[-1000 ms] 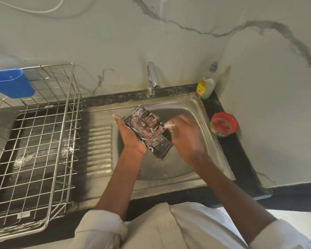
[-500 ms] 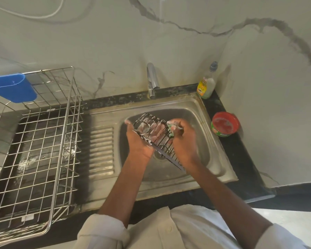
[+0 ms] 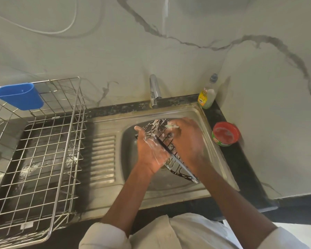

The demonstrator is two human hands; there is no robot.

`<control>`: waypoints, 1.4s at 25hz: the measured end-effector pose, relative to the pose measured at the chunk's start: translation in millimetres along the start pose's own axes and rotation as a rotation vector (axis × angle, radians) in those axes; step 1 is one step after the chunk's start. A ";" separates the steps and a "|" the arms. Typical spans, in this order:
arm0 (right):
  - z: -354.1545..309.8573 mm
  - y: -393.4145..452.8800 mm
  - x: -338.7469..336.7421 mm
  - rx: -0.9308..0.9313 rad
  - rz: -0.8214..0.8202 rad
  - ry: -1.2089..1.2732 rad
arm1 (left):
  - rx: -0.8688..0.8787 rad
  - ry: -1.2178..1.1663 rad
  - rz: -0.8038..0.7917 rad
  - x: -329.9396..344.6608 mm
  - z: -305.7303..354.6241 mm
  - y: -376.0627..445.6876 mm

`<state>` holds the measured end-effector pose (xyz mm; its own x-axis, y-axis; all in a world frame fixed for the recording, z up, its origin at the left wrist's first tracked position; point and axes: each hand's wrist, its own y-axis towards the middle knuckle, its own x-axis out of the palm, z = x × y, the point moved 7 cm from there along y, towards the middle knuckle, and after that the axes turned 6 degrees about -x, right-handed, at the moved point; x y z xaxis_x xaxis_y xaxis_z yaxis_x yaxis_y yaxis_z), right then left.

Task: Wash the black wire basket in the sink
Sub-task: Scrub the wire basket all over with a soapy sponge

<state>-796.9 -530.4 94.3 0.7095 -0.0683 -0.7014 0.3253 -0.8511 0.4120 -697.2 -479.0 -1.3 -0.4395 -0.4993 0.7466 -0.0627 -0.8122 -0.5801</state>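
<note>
A black wire basket, streaked with white suds, hangs tilted over the steel sink. My left hand grips its left side, soapy, thumb up. My right hand presses against the basket's far side, fingers curled on a small green scrubber near the top edge. The basket's middle is hidden between my two hands. Its lower corner points toward the drain.
The tap stands behind the sink, with no water seen running. A dish soap bottle and a red-lidded green tub sit on the black counter at right. A steel dish rack with a blue cup holder fills the left.
The basket has been turned from facing up to standing edge-on between my hands. My right hand slid from its near end up to its top far side.
</note>
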 end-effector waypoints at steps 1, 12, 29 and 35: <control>-17.4 -7.2 6.1 -0.117 -0.042 0.008 | -0.024 -0.051 -0.052 2.3 0.5 -0.1; -44.7 -18.9 13.1 -0.136 -0.094 0.252 | -0.002 -0.095 -0.124 -3.6 9.7 4.8; -21.3 -52.0 15.1 0.034 0.004 0.124 | 0.187 -0.264 -0.074 -14.1 6.3 -0.5; 10.0 -45.7 1.9 0.127 0.065 0.083 | 0.148 -0.229 -0.018 -8.1 1.0 -5.1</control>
<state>-816.7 -496.9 68.3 0.7775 -0.0865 -0.6229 0.1993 -0.9056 0.3745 -692.5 -471.1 -4.0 -0.2242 -0.5258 0.8205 0.0700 -0.8485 -0.5245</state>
